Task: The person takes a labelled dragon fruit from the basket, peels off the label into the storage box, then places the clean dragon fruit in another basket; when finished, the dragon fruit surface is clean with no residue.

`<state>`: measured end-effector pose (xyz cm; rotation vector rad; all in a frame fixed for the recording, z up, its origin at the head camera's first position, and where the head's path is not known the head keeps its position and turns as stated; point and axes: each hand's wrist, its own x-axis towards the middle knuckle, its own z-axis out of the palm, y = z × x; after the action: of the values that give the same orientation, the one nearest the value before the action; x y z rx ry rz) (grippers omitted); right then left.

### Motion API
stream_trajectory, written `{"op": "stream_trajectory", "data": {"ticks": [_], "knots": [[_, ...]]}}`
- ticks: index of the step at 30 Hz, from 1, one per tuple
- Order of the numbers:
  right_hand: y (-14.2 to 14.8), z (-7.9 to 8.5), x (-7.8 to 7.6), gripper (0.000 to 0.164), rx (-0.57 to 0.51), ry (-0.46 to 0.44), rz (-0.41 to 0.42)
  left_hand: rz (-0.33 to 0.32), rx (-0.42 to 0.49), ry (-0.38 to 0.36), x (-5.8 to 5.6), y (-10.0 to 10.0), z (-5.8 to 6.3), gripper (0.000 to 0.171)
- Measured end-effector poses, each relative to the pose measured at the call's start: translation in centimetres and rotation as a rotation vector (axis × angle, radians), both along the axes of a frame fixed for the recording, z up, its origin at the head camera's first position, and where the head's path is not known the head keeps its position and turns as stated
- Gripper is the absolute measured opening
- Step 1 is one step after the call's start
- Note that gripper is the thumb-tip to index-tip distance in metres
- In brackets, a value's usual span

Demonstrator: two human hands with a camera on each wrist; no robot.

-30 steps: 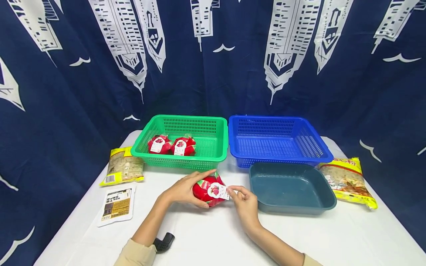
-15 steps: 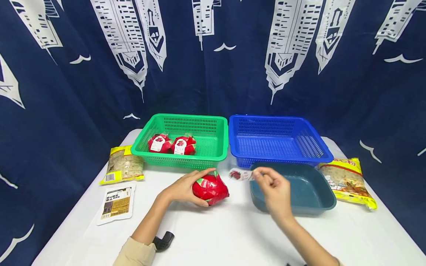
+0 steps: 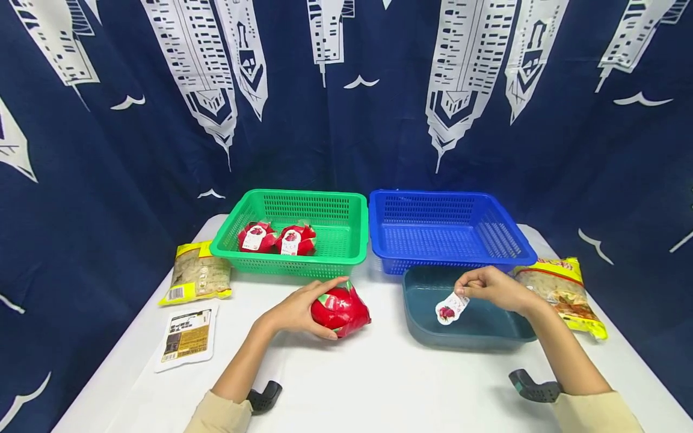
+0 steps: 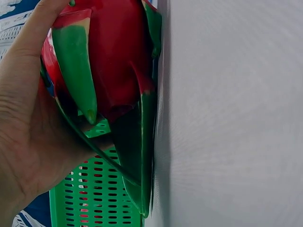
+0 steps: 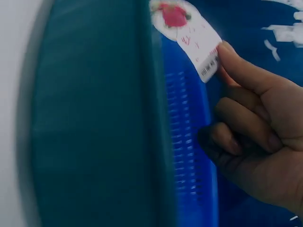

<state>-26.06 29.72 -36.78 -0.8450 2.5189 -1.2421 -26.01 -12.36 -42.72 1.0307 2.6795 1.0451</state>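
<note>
Seems partway through a round of label removal. Has one label point(image 3: 450, 309) off already, pinched tight at its barcode end between thumb and finger of the right grip point(image 3: 495, 287), over the dark teal tub point(image 3: 471, 344) in front of the blue basket point(image 3: 433, 236). Hard to tell, with the right wrist view blurred, whether hanging above the rim or dipping below it. Holds the dragon fruit point(image 3: 342, 310) down at the tabletop point(image 3: 335, 391) in the left grip point(image 3: 300, 310), spread wide with thumb on the near side and fingers on the far side. Shows no label on the visible face. Leaves, apparently, both label and fruit to be let go, plus two labelled dragon fruits point(image 3: 296, 240) lying side by side in the green basket point(image 3: 338, 243).
</note>
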Motion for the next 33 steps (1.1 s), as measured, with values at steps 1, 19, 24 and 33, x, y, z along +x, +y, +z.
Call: {"op": "stream_trajectory", "data": {"ticks": [1, 19, 24, 33], "knots": [[0.2, -0.4, -0.4, 0.013, 0.004, -0.013, 0.038, 0.0, 0.0, 0.001, 0.0, 0.0, 0.0, 0.1], [-2.5, -5.7, -3.5, 0.01, 0.279, 0.236, -0.069, 0.002, 0.006, -0.007, 0.1, 0.1, -0.2, 0.1], [-2.4, -6.1, -3.1, 0.034, 0.327, 0.188, -0.059, 0.012, -0.004, -0.004, 0.0, 0.1, -0.2, 0.1], [-2.4, -6.2, -2.0, 0.062, 0.4, 0.323, -0.136, 0.03, -0.008, -0.023, 0.1, 0.0, -0.2, 0.099]]}}
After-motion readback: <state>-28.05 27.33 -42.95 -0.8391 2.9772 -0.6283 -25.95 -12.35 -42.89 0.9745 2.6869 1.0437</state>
